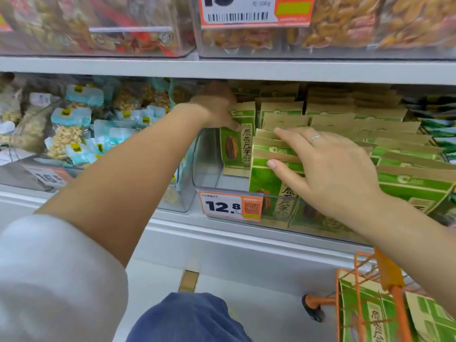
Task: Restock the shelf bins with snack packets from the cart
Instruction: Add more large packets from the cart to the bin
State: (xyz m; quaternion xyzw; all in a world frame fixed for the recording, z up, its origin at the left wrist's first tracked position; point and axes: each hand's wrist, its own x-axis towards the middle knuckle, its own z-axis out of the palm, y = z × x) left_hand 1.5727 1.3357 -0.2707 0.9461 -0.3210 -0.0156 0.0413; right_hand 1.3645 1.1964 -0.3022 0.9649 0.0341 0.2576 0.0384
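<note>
Green and tan seed packets point(345, 134) fill a clear shelf bin point(207, 166) on the middle shelf. My left hand point(217, 107) reaches into the bin's back left and grips the top of one upright packet point(238, 144), thumb on its front. My right hand point(328, 166), a ring on one finger, lies flat with straight fingers on the tops of the front packets point(271, 169) and presses them. More of the same packets point(365, 314) lie in the orange cart point(392, 280) at the lower right.
A price tag point(230, 206) reading 12.8 hangs on the bin's front. The bin to the left holds pale blue nut packets point(71, 124). Bins of other snacks point(345, 25) sit on the upper shelf. A white shelf ledge point(222, 243) runs below.
</note>
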